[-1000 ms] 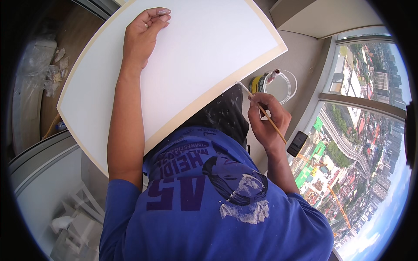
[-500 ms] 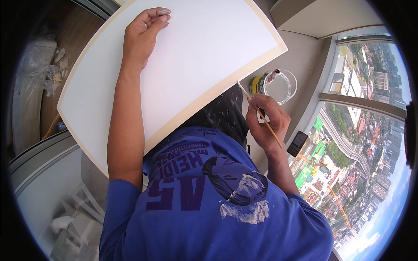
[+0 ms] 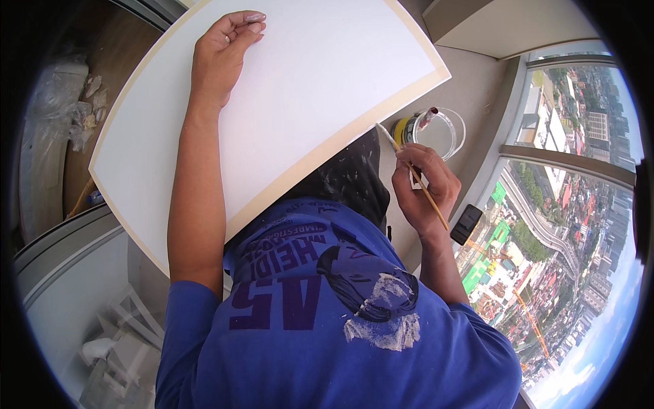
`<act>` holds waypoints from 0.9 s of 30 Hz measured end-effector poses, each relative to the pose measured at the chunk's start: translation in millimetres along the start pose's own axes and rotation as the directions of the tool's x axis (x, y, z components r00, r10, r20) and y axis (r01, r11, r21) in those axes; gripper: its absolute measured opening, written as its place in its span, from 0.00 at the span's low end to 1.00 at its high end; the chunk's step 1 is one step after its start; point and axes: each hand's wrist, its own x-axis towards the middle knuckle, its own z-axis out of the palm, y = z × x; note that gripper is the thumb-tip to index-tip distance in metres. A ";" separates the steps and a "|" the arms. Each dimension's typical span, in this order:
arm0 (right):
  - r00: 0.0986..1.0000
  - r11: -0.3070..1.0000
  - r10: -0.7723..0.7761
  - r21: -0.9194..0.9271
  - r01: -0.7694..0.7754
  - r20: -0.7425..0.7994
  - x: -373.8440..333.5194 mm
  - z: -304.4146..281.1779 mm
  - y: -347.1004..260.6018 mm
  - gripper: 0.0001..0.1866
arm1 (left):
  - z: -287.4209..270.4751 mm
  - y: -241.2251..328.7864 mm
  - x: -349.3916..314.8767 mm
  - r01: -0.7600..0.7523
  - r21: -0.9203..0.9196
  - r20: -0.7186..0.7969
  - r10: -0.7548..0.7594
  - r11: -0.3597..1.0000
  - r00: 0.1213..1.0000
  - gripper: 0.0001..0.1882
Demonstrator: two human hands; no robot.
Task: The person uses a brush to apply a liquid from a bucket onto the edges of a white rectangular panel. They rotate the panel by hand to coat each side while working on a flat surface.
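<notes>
A large white panel (image 3: 306, 75) with a tan border, like masking tape, lies across my lap at a slant. My left hand (image 3: 221, 54) is over the panel's upper left, its fingers curled in against the thumb. Pale paint marks the fingertips, and I cannot make out whether anything is between them. In my right hand (image 3: 429, 184) a thin paintbrush (image 3: 434, 203) with a wooden handle is pinched. Its white-coated tip is at the panel's near right edge. Just beyond that hand stands a paint bucket (image 3: 436, 136) with a yellow label, wire handle and a reddish-brown-ended tool across its rim.
A dark phone (image 3: 466, 225) lies by the window, right of my forearm. Tall windows (image 3: 572, 225) line the right side, below a beige ledge (image 3: 511, 27). Crumpled clear plastic (image 3: 65, 102) is at the far left. White frame-like pieces (image 3: 126, 341) stand at lower left.
My right hand has shifted a little to the right with the paintbrush, its tip moving slightly along the panel's edge. My left hand has stayed almost still.
</notes>
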 end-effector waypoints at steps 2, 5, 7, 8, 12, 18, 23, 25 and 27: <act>1.000 0.999 0.007 0.036 -0.008 0.020 -2.4 1.5 1.3 0.12 | -0.2 -0.6 -0.3 0.000 0.000 -0.002 0.000 1.000 1.000 0.13; 0.998 0.998 -0.009 0.059 0.006 0.054 -5.1 4.8 0.2 0.12 | 1.0 0.3 -0.3 -0.001 0.000 -0.004 0.001 1.000 1.000 0.13; 0.997 0.998 -0.015 0.067 0.010 0.076 -6.8 5.4 -2.8 0.12 | 0.9 0.0 -0.2 -0.005 -0.003 -0.002 0.005 1.000 1.000 0.13; 0.996 0.997 -0.011 0.073 0.004 0.086 -7.3 4.7 -5.1 0.12 | 1.0 -0.1 -0.1 -0.007 -0.004 0.000 0.007 1.000 1.000 0.13; 0.997 0.994 0.004 0.113 -0.013 0.083 -6.7 3.9 -7.3 0.12 | 1.2 1.9 -0.7 -0.008 0.007 0.000 0.008 1.000 1.000 0.13; 0.998 0.998 0.024 0.064 -0.028 0.054 -2.7 2.7 -0.7 0.12 | 0.5 0.1 0.2 -0.006 0.004 0.001 0.006 1.000 1.000 0.13; 0.998 0.998 -0.005 0.069 0.001 0.065 -2.8 3.6 -3.0 0.12 | -0.6 -1.8 -0.4 -0.016 -0.004 0.001 0.016 1.000 1.000 0.13; 0.996 0.996 -0.010 0.086 0.003 0.085 -4.2 4.4 -5.4 0.12 | 0.1 -1.3 0.2 -0.015 0.001 0.006 0.015 1.000 1.000 0.13; 0.994 0.994 -0.016 0.108 0.005 0.104 -6.0 6.5 -7.5 0.11 | 0.3 -0.6 0.2 -0.015 0.006 0.008 0.015 1.000 1.000 0.14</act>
